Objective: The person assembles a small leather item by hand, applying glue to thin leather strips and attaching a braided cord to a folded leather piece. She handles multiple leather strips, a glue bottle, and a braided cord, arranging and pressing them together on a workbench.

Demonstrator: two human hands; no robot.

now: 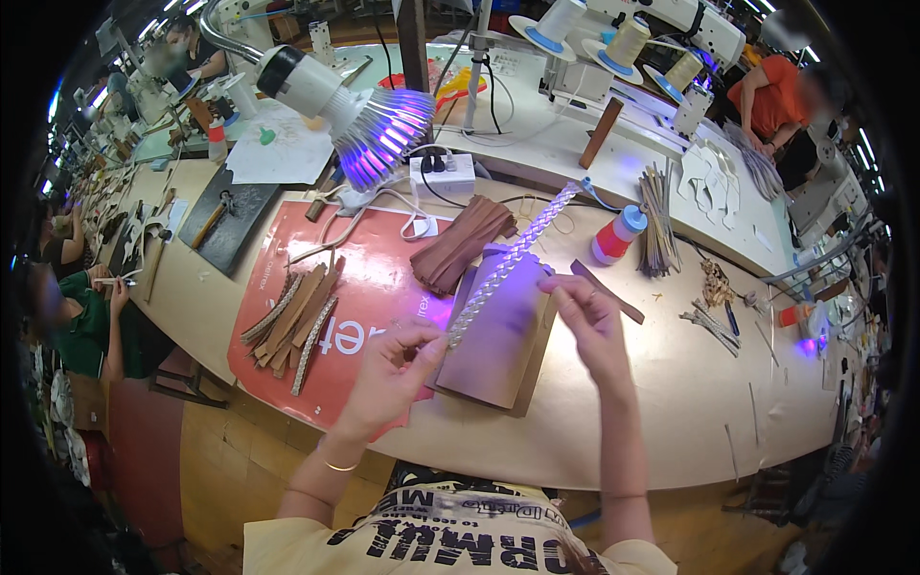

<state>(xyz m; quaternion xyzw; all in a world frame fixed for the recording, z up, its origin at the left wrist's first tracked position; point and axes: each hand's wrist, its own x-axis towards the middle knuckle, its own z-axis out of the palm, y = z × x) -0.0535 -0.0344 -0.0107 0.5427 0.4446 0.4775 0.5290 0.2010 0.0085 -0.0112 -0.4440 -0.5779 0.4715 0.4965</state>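
Note:
A pale, shiny braided strap point(511, 261) runs at a slant over a brown flat-topped block point(494, 355), its far end beyond the block. My left hand point(401, 369) pinches its near end between thumb and fingers. Above the block's right side, my right hand point(592, 326) has thumb and forefinger pressed together; anything between them is too small to make out. Behind the block lies a bundle of brown leather strips point(465, 244). Purple light falls on the strap and block. To the left, brown strips and braided straps point(295, 321) are heaped on a red printed sheet point(369, 254).
A bright lamp point(383, 134) on a bendable arm hangs over the table. Beyond the block stand a red bottle point(618, 235) and a bunch of thin strips point(657, 225). A hammer point(211, 222) rests on a black board point(230, 235). Other people work at both sides.

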